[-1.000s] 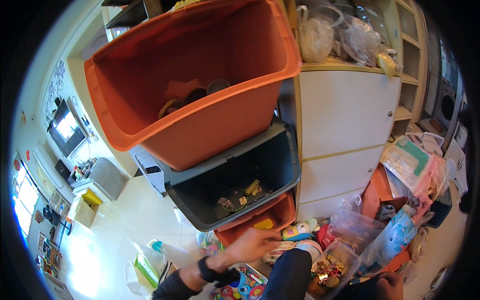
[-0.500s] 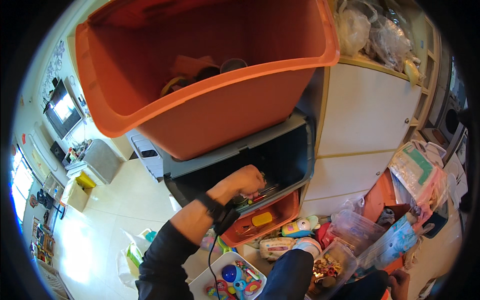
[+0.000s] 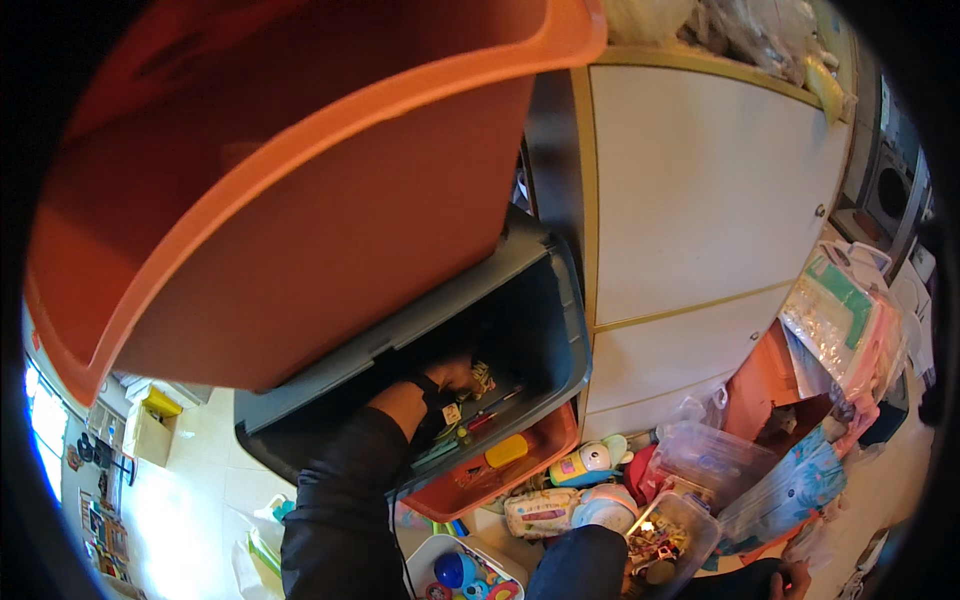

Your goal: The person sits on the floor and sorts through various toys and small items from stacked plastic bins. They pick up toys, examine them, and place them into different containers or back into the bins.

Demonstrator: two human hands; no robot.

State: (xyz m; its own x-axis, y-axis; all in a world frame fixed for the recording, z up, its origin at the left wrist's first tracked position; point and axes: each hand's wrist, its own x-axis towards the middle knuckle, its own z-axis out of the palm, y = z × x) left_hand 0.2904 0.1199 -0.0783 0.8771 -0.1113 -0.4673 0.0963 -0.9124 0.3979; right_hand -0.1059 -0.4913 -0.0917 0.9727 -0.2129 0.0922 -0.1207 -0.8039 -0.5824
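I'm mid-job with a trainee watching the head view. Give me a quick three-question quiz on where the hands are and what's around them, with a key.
1. Multiple choice: which container is the left hand reaching into?
A) the clear tub
B) the dark bin
C) the white tub of toys

2. True or false: the right hand is outside the dark bin.

3. Short answer: what colour is the flat object in the lower orange bin?

Key: 1. B. 2. True; it is at the lower right of the view. 3. Yellow.
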